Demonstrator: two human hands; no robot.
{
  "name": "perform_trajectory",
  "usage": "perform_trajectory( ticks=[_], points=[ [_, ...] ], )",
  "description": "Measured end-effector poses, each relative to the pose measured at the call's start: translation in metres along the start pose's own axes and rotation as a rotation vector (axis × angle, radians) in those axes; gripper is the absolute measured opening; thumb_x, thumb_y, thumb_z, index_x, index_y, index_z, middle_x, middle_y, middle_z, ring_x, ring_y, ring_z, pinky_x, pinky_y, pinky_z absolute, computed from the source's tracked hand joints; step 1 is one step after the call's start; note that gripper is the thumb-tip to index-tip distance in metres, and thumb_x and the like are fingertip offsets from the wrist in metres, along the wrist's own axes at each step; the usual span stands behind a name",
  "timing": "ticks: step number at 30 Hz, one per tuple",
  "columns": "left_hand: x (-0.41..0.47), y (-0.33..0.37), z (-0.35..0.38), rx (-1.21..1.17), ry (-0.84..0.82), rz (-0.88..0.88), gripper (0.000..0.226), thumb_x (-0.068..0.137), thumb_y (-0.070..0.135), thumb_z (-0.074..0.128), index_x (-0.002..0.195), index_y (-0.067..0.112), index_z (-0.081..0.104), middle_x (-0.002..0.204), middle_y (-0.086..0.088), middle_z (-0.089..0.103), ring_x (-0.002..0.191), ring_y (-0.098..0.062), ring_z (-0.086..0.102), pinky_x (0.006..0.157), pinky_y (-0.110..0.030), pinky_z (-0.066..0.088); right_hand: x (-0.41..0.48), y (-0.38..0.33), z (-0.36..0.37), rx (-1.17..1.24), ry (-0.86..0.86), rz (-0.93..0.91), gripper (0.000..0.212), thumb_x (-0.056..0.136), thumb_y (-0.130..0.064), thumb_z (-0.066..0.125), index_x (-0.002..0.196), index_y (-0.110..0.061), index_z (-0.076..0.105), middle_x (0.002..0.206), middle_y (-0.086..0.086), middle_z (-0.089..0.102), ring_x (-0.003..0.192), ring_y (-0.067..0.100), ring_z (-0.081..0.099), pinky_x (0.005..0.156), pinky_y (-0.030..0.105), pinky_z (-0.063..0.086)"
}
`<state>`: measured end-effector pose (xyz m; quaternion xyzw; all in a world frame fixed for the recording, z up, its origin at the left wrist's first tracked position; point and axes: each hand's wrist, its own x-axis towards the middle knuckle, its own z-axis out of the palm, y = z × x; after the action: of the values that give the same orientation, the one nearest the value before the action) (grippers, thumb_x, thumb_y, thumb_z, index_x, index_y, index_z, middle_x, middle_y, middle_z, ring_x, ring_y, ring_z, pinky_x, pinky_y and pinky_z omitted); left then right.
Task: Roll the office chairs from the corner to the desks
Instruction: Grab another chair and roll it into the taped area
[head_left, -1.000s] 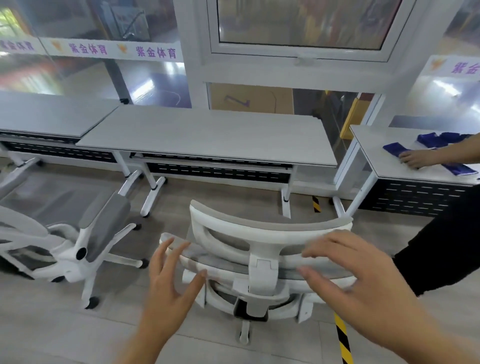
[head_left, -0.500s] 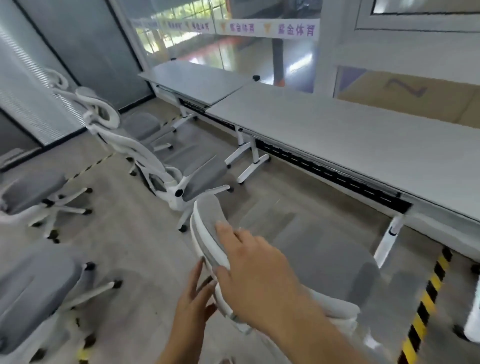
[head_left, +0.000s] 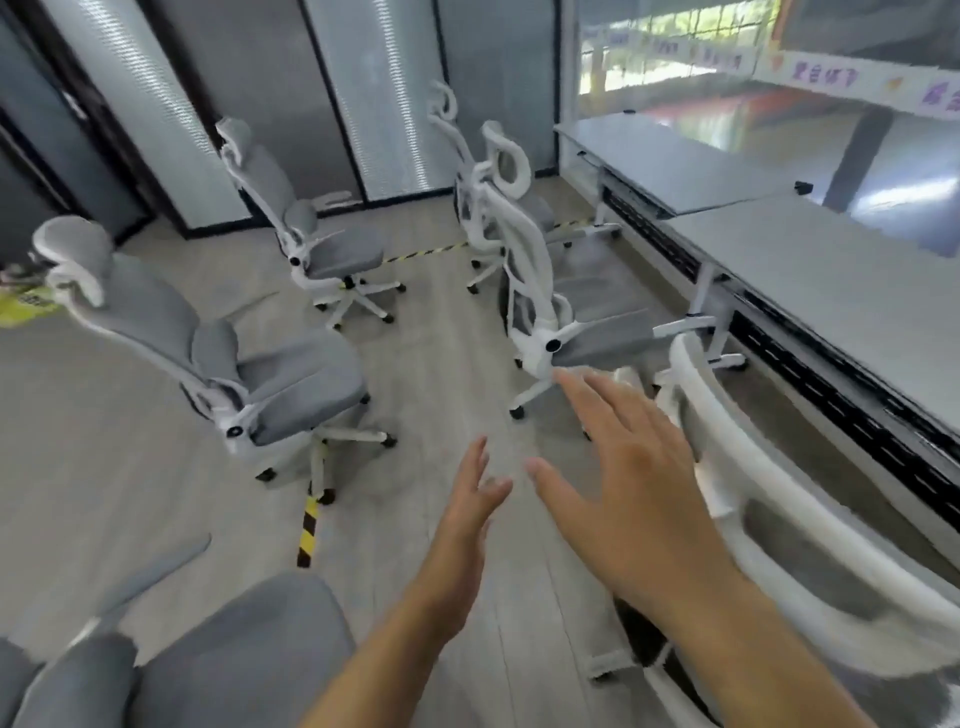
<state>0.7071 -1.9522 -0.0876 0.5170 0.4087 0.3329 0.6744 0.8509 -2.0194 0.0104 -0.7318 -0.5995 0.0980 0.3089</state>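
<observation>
Six grey-and-white office chairs stand upright on castor bases. The headrest chair (head_left: 218, 364) is at nine o'clock, its seat facing right, and the back chair (head_left: 332, 254) is at eleven o'clock near the wall panels. The third chair (head_left: 597, 332) at one o'clock faces the desks, with the fourth chair (head_left: 467, 208) just behind it. The nearest chair (head_left: 727, 431), blurred, shows its white-framed backrest at four o'clock beside the near desk (head_left: 857, 291). The far desk (head_left: 675, 166) stands end to end with it at two o'clock. A sixth chair's grey seat (head_left: 234, 649) shows at seven o'clock.

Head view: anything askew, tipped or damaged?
Nothing tipped or broken. Only oddity: the far chair sits crowded right behind the nearer chair beside the desk; whether they touch is unclear.
</observation>
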Motion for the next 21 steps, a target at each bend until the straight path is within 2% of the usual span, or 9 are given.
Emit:
perform_trajectory(
  ticks=[2,4,6,8,12,15,17,18,21],
  points=[
    [-0.041,0.005,-0.069,0.055,0.142,0.071,0.082,0.067,0.068,0.070,0.140,0.055,0.036,0.150,0.027,0.030,0.139,0.003,0.029,0.113,-0.029,0.026,-0.015,-0.053,0.043,0.042,-0.088,-0.078,0.069,0.086,-0.057,0.054,0.147,-0.039,0.027,0.154,-0.012,0.027,0.145,0.011,0.015,0.118,0.042,0.017],
    [-0.094,0.012,-0.149,0.161,0.340,0.152,0.087,0.060,0.070,0.072,0.135,0.049,0.034,0.142,0.029,0.030,0.143,-0.004,0.027,0.098,-0.009,0.035,-0.037,-0.108,0.092,0.074,-0.188,-0.130,0.069,0.084,-0.060,0.053,0.145,-0.037,0.031,0.151,-0.012,0.031,0.142,0.011,0.020,0.117,0.039,0.021],
    [-0.175,0.023,-0.223,0.219,0.480,0.231,0.076,0.065,0.063,0.066,0.132,0.057,0.032,0.137,0.041,0.026,0.136,0.014,0.025,0.087,0.001,0.034,-0.067,-0.164,0.139,0.128,-0.283,-0.165,0.069,0.085,-0.059,0.055,0.146,-0.039,0.029,0.151,-0.014,0.030,0.141,0.009,0.021,0.116,0.037,0.021],
    [-0.270,0.030,-0.289,0.234,0.662,0.282,0.068,0.067,0.061,0.065,0.128,0.068,0.035,0.135,0.047,0.028,0.127,0.027,0.024,0.090,-0.004,0.034,-0.105,-0.226,0.187,0.164,-0.383,-0.245,0.070,0.085,-0.059,0.056,0.147,-0.042,0.027,0.153,-0.015,0.027,0.143,0.008,0.018,0.117,0.037,0.020],
    [-0.429,0.056,-0.368,0.281,0.898,0.398,0.065,0.068,0.058,0.065,0.130,0.062,0.045,0.138,0.039,0.043,0.130,0.018,0.034,0.102,-0.022,0.030,-0.162,-0.329,0.259,0.299,-0.528,-0.355,0.072,0.083,-0.059,0.058,0.147,-0.040,0.030,0.154,-0.016,0.027,0.143,0.004,0.018,0.117,0.034,0.020],
    [-0.521,0.045,-0.432,0.384,1.090,0.280,0.061,0.077,0.059,0.070,0.130,0.065,0.041,0.137,0.047,0.036,0.127,0.019,0.032,0.102,-0.021,0.029,-0.210,-0.419,0.306,0.452,-0.656,-0.401,0.074,0.083,-0.057,0.063,0.147,-0.034,0.033,0.149,-0.015,0.034,0.138,0.003,0.027,0.114,0.030,0.026],
    [-0.549,0.029,-0.484,0.437,1.114,0.155,0.059,0.084,0.049,0.069,0.133,0.061,0.040,0.143,0.039,0.033,0.133,0.014,0.029,0.109,-0.024,0.026,-0.226,-0.480,0.323,0.546,-0.747,-0.366,0.078,0.081,-0.057,0.065,0.148,-0.034,0.032,0.140,-0.019,0.037,0.127,-0.001,0.033,0.103,0.016,0.030],
    [-0.555,0.016,-0.515,0.420,1.092,0.112,0.057,0.086,0.042,0.070,0.133,0.058,0.043,0.144,0.033,0.037,0.135,0.010,0.031,0.111,-0.026,0.028,-0.229,-0.510,0.335,0.579,-0.798,-0.364,0.083,0.078,-0.061,0.066,0.148,-0.035,0.030,0.139,-0.018,0.037,0.126,0.001,0.035,0.102,0.016,0.031],
    [-0.549,-0.026,-0.585,0.181,0.963,-0.060,0.059,0.081,0.032,0.073,0.132,0.049,0.048,0.144,0.020,0.046,0.134,-0.008,0.042,0.107,-0.036,0.041,-0.221,-0.590,0.383,0.554,-0.832,-0.394,0.106,0.062,-0.073,0.071,0.149,-0.031,0.027,0.150,-0.004,0.036,0.136,0.018,0.036,0.111,0.042,0.035]
  ],
)
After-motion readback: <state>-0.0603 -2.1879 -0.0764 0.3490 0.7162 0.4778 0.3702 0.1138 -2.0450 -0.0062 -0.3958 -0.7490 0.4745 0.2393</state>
